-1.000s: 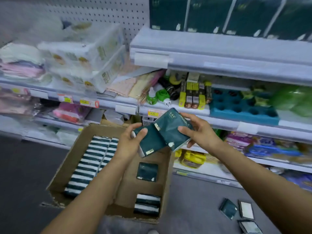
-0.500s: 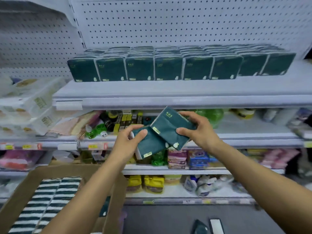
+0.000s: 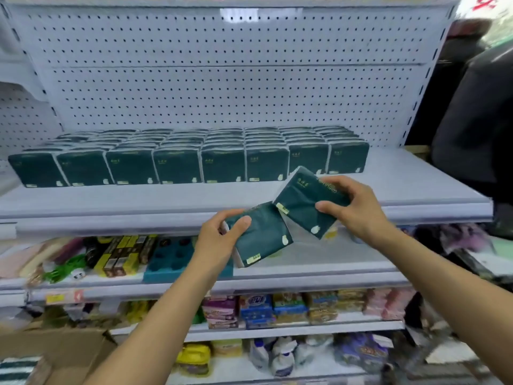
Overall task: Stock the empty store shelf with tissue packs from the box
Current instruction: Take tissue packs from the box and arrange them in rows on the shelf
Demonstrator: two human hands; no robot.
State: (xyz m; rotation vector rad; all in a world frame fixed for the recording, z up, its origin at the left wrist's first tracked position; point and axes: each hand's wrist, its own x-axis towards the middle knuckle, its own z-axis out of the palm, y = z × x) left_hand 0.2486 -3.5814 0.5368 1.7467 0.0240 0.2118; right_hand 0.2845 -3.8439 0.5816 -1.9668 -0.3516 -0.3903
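Observation:
My left hand grips a dark green tissue pack in front of the shelf's front lip. My right hand holds a second dark green tissue pack, tilted, just above and right of the first. The two packs touch at a corner. On the white top shelf stand several rows of the same green packs, filling the left and middle. The cardboard box shows at the bottom left, with striped pack edges inside.
A white pegboard wall backs the shelf. Lower shelves hold mixed goods: yellow and black boxes, a blue tray, detergent packs. A dark-clothed person stands at the right. Bare shelf lies right of the rows.
The view has swung up from the box to the top shelf. Both hands have risen with their packs toward the shelf's front edge, and the right pack has drifted rightward.

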